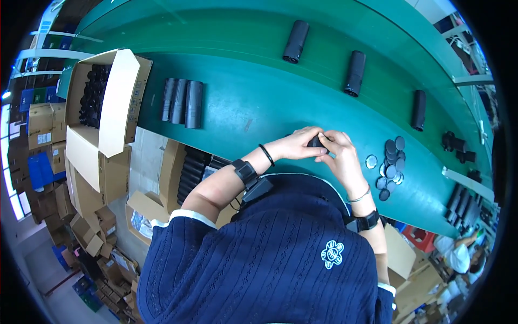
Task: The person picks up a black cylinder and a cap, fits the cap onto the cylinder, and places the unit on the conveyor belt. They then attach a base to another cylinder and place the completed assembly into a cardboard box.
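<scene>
Close in front of my body, both hands are on one black cylinder (316, 142), of which only the rounded dark end shows. My left hand (297, 144) wraps it from the left, fingers closed around it. From the other side my right hand (341, 154) grips it, with the thumb pressed near its end. The rest of the cylinder is hidden by my fingers. To the right of my right hand lies a loose pile of small round black discs (391, 160), some with shiny faces. One clear, shiny disc (371, 161) sits apart, nearest my hand.
Three black tubes (193, 105) lie side by side at the left of the green table (243, 102). More tubes (354, 74) are spaced along the far green strip. An open carton (120, 102) of black parts stands left. Another batch of tubes (462, 206) lies far right.
</scene>
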A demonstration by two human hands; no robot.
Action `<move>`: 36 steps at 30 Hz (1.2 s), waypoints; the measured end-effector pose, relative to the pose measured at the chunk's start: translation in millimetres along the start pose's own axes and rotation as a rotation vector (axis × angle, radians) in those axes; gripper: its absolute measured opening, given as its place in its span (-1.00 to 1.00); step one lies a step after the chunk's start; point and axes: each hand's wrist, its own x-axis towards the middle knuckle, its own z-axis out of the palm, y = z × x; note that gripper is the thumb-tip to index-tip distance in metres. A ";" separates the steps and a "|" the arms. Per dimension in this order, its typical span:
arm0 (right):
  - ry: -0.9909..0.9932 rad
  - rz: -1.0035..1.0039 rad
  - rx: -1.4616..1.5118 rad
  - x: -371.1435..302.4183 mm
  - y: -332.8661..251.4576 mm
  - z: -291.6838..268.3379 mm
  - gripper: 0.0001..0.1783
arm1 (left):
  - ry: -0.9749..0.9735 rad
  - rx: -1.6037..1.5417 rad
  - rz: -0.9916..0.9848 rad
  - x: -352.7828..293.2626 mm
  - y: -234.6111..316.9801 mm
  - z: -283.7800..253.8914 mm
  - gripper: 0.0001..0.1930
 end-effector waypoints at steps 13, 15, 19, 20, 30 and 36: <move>-0.080 0.410 0.770 -1.9 33.8 17.9 -0.55 | 0.018 -0.181 -0.007 -11.7 1.9 3.0 -0.29; -0.026 0.209 0.559 -0.3 29.9 11.4 -0.51 | 0.037 -0.245 -0.031 -9.4 -1.2 1.8 -0.28; -0.091 0.118 0.472 0.6 9.3 -4.5 -0.39 | 0.014 -0.273 -0.029 -10.4 -2.6 -6.4 -0.32; -0.064 0.083 0.390 1.4 6.3 -5.6 -0.36 | -0.021 -0.230 -0.006 -9.9 -2.4 -8.0 -0.33; -0.066 0.010 0.091 0.5 14.0 -6.0 -0.30 | 0.019 -0.015 0.081 -1.1 -5.2 -2.7 -0.25; -0.048 0.024 0.151 -0.4 12.9 -5.0 -0.32 | 0.039 0.013 0.100 -1.9 -9.6 0.5 -0.25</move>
